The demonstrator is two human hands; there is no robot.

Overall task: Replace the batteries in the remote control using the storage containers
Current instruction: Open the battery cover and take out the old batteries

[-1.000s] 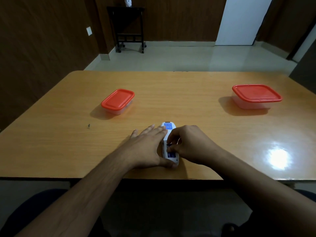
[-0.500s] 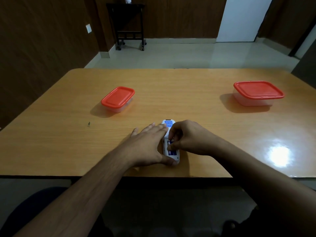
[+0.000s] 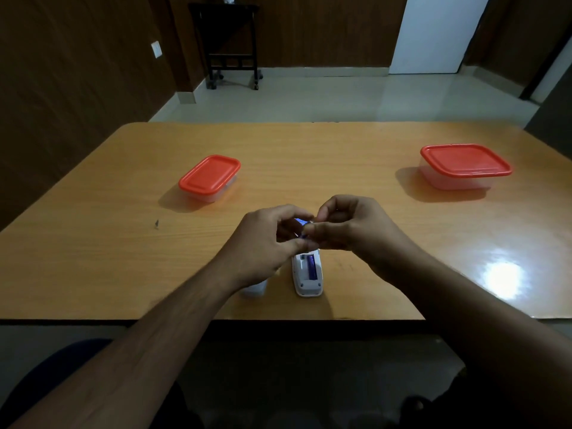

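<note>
Remote control (image 3: pixel 307 275) flat on desk (image 3: pixel 309 168) near front edge, back up, long axis running away from person; one blue battery (image 3: pixel 311 267) in open bay, lengthwise. Above it, left hand (image 3: pixel 268 243) and right hand (image 3: pixel 346 226) both pinch second battery (image 3: pixel 301 226) (mostly hidden by fingers). Two red-lidded containers: left container (image 3: pixel 210 178), right container (image 3: pixel 464 166), well apart.

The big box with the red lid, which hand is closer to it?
Right. The right hand is on the big box's side of the table; the left hand sits farther away, beside it.
</note>
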